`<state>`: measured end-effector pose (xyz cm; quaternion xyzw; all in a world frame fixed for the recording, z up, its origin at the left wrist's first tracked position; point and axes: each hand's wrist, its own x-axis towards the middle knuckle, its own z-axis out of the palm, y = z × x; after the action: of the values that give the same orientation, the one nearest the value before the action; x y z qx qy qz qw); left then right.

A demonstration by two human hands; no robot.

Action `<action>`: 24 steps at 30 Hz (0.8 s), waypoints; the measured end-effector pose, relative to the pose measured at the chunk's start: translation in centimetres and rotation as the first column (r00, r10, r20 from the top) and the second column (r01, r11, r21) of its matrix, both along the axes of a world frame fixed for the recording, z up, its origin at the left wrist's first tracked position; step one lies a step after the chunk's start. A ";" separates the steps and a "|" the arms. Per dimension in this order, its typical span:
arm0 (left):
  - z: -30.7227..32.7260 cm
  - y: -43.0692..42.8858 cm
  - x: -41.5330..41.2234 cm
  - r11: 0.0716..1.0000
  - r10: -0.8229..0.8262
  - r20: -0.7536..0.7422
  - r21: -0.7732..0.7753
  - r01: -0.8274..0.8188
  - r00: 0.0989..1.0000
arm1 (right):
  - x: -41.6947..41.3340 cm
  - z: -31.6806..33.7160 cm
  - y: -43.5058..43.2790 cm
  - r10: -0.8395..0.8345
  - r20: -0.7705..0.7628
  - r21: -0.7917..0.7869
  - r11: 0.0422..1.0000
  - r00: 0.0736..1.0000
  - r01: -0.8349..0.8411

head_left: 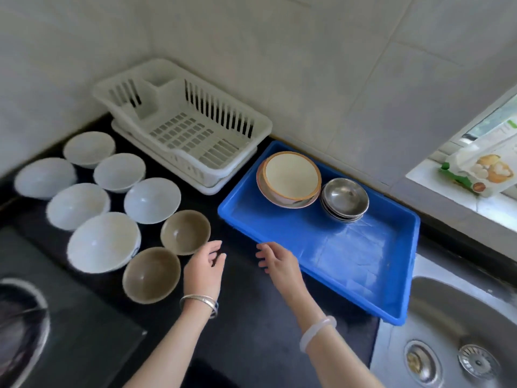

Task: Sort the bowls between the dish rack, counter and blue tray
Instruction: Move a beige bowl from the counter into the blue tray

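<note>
**Bowl stock on dark kitchen surface, both hands free**

- White slotted plastic dish rack (184, 124): back corner, on its drip tray, holding nothing.
- Black surface (246, 326): six white rounded bowls (152, 199) grouped left of the rack; two olive-brown glazed bowls (185, 231) nearest the hands.
- Rectangular blue plastic tray (349, 256): right of the rack, beside the steel sink (453, 317). Holds a cream bowl with brown rim (292, 175) nested in a pinkish dish, touching a stack of stainless steel bowls (344, 198).
- Left hand (205, 268): fingers loosely apart, holding nothing, just beside the brown bowls.
- Right hand (277, 261): fingers apart, empty, at the tray's near edge.
</note>
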<state>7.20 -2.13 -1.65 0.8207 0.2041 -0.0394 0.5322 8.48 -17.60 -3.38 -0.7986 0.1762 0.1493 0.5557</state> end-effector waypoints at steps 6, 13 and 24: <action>-2.4 8.0 -4.8 0.935 0.173 0.032 0.308 -0.175 0.984 | 0.9 -2.2 8.7 0.236 -0.143 -0.100 0.963 0.961 -0.251; -4.3 10.9 -6.6 0.917 0.308 0.070 0.245 -0.315 0.949 | 4.4 -2.5 13.2 0.107 -0.286 0.026 0.994 0.952 -0.103; -5.3 13.2 -6.5 0.905 0.362 -0.001 0.240 -0.351 0.932 | 4.0 -1.5 13.3 -0.081 -0.279 0.182 0.974 0.957 0.136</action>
<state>0.73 11.12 -6.98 0.8257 0.3658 0.0644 0.4245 12.52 -4.31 -4.91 -0.7004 0.2781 0.2427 0.6109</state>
